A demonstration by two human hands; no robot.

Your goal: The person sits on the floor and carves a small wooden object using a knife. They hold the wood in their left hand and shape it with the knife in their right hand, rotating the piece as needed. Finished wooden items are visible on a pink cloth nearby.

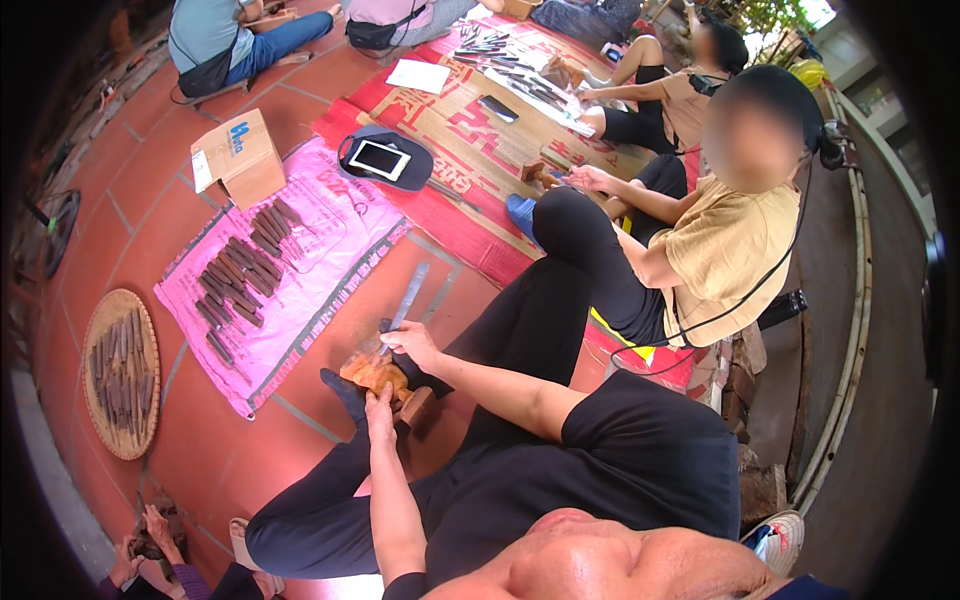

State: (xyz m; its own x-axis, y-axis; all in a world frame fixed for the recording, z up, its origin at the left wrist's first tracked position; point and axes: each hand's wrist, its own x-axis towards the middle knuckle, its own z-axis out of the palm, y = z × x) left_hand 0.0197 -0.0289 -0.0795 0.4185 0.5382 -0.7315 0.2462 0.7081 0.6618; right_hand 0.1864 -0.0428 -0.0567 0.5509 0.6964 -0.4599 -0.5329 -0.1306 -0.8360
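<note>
The right hand (pixel 412 342) was closed around the near end of a long grey strip (pixel 408 297), thumb and fingers squeezing it. The left hand (pixel 380 402) was pinching the lower edge of an orange-brown lump (pixel 374 373). The two hands were close but apart, and the strip's low end was right by the lump.

The strip was up off the floor, with its far end poking away from the person. It looked flat, thin and light, and stiff too, because it stood out straight. I could not tell if it was metal or if its sides were sharp, so the end in the right hand seemed the safest place to hold. The lump looked lumpy and maybe soft, like a bunched cloth, but I could not be sure. It was probably light, and best held by its bottom edge.

A small wooden block (pixel 418 407) sat just beside the lump, and a foot in a dark sock (pixel 343 392) was near it. Farther out, dark brown sticks (pixel 240 273) lay on a pink sheet (pixel 345 232). More sticks lay in a round basket (pixel 91 318) on the left.
</note>
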